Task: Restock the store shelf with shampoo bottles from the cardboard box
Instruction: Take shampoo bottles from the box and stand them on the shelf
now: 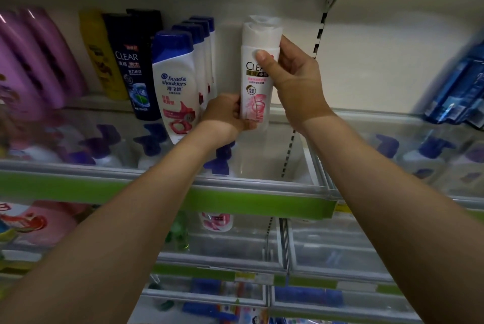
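Both bare arms reached up and forward to the shelf. The right hand (293, 82) curled round the upper part of a white Clear shampoo bottle with a pink label (255, 93), thumb across its front. The left hand (225, 117) gripped the bottle's base from the left. The bottle stood upright at the white shelf with a clear plastic front rail (366, 124), another white bottle (264, 20) just behind it. To its left stood a row of white Head & Shoulders bottles with blue caps (178, 82).

On the shelf (288, 114), the Clear shampoo bottle (258, 72) stands right of the Head & Shoulders row (178, 82), another bottle (263, 20) directly behind it.
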`<state>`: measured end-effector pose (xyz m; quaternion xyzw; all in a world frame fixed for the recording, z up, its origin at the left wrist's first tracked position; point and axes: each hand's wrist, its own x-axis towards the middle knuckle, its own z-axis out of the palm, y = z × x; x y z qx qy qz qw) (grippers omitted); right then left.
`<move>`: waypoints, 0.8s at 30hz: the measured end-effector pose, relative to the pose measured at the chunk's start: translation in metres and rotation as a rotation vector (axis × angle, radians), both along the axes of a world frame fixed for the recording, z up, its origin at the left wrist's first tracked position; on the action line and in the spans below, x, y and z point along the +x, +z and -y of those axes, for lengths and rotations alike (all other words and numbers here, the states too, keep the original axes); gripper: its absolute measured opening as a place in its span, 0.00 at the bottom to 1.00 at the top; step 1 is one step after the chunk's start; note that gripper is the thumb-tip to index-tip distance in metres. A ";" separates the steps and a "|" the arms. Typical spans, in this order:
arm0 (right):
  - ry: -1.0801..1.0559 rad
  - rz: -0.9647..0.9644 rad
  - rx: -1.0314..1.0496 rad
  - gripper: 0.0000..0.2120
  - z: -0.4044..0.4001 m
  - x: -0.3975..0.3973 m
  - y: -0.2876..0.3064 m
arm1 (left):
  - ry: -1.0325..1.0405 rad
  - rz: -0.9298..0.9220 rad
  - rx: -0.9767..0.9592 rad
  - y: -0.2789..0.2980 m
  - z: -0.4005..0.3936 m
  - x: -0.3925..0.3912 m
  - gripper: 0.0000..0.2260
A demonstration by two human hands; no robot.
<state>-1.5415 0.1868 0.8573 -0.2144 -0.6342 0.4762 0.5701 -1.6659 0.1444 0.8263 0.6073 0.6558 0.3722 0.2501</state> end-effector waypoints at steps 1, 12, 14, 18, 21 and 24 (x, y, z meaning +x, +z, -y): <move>-0.001 0.002 0.002 0.15 -0.001 0.000 0.000 | 0.002 0.007 0.004 0.000 -0.001 0.000 0.19; -0.018 0.045 -0.003 0.14 -0.001 -0.001 0.001 | -0.008 0.024 -0.024 -0.001 -0.005 -0.002 0.21; -0.020 0.046 -0.008 0.14 -0.001 -0.001 0.001 | -0.002 0.019 -0.021 -0.001 -0.004 -0.001 0.21; -0.035 0.047 -0.032 0.16 0.001 -0.002 0.003 | 0.008 0.002 -0.018 -0.002 -0.004 -0.002 0.21; -0.067 0.065 -0.063 0.17 0.003 -0.003 0.003 | -0.004 0.011 -0.032 -0.002 -0.004 -0.001 0.21; -0.086 0.087 -0.109 0.19 0.004 -0.002 0.005 | -0.015 0.044 -0.040 -0.001 -0.002 0.001 0.22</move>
